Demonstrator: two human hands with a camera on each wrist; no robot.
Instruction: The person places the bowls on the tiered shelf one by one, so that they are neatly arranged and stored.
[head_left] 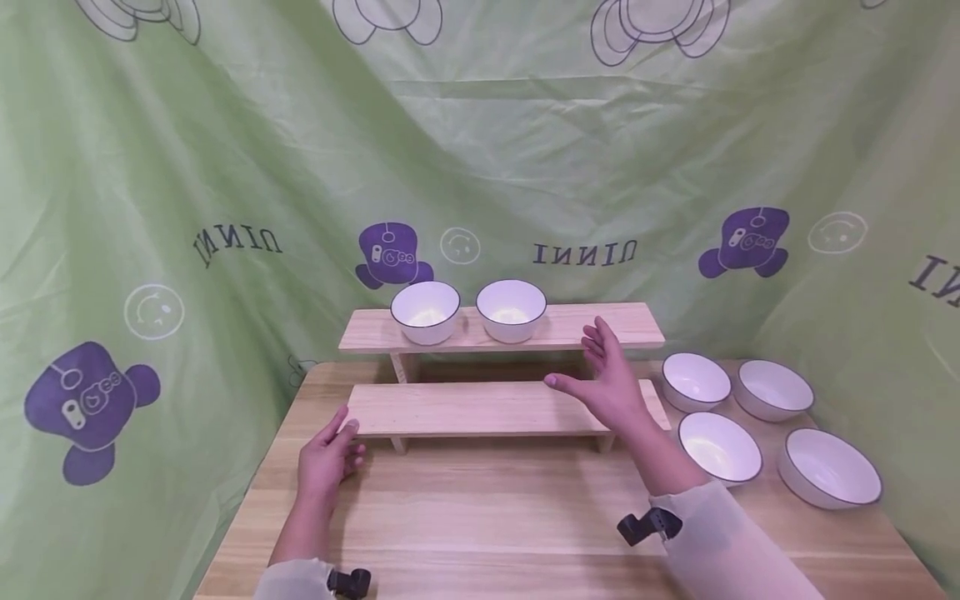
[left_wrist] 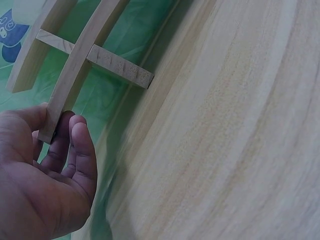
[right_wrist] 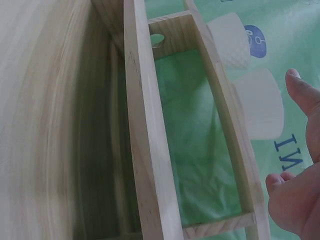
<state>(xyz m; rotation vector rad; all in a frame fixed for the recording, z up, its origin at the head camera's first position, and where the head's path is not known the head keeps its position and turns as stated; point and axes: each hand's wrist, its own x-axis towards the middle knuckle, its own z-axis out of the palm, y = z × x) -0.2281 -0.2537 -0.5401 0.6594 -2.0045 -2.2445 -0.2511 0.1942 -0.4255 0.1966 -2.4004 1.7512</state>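
Observation:
A two-tier wooden shelf stands on the table, with a lower board (head_left: 465, 410) in front of a raised upper board (head_left: 577, 323). My left hand (head_left: 326, 462) holds the left end of the lower board, thumb on top and fingers bent beneath it in the left wrist view. Above the right part of the lower board, my right hand (head_left: 611, 387) is held with fingers extended and thumb apart, nothing in it. Two white dark-rimmed bowls, a left one (head_left: 425, 315) and a right one (head_left: 512, 312), sit on the upper board.
Several more white bowls stand at the table's right: one beside the shelf (head_left: 696, 382), one behind right (head_left: 774, 390), one nearer (head_left: 720, 448) and one outermost (head_left: 830, 468). Green printed cloth (head_left: 480, 150) hangs around the wooden table (head_left: 480, 517).

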